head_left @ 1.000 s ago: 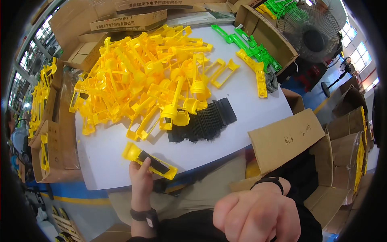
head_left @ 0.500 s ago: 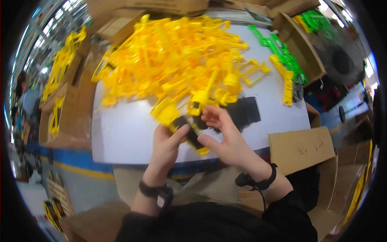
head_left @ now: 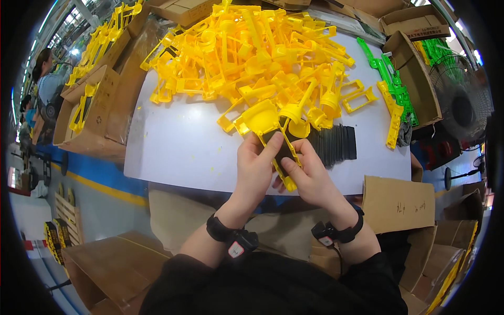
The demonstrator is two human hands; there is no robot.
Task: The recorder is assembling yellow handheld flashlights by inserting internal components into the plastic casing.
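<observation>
Both hands are at the near edge of the white table, on a yellow plastic part with a wide, scooped far end and a long frame-like handle. A flat black strip lies along the handle. My left hand is closed on the handle's left side, thumb on the strip. Gripping the lower right side is my right hand, its thumb pressed on the strip too. Some fingers are hidden beneath the part. Just right of the hands lies a fanned row of black strips.
A large heap of yellow plastic parts covers the far table. Green parts and a yellow piece lie at the right. Cardboard boxes flank the table; a fan stands far right. Someone is at far left.
My right hand, half-open and apart from the strip before, has closed onto the part. The strip now sits along the handle under both thumbs. The whole view has shifted slightly.
</observation>
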